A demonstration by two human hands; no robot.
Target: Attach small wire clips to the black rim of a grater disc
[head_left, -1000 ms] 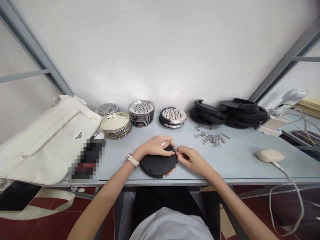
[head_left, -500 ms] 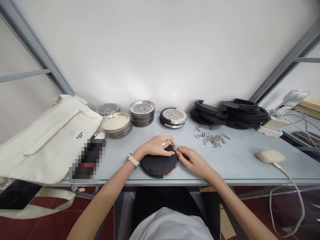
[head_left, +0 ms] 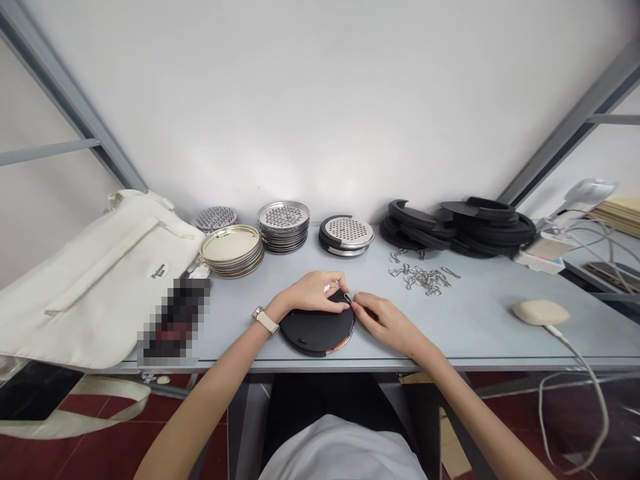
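A round black disc (head_left: 320,331) lies on the table close to its front edge, with a coloured and metallic strip showing along its right rim. At the disc's upper right edge is a small metal wire clip (head_left: 348,298). My left hand (head_left: 315,291) arches over the disc, thumb and fingertips closed around the clip. From the right, my right hand (head_left: 383,319) pinches the same clip's outer end. Its finer shape is partly hidden by the fingers. Loose metal wire clips (head_left: 425,279) lie in a pile beyond my right hand.
Along the wall stand perforated metal discs (head_left: 283,227), gold-coloured lids (head_left: 231,250), a grater-like disc in a black holder (head_left: 347,233) and black plastic parts (head_left: 487,230). A cream bag (head_left: 110,280) is at left. A cream mouse-shaped device (head_left: 541,312) with a cable sits at right.
Very little differs. Both hands stay at the disc's rim with the clip, and the clip shows slightly turned between the fingertips.
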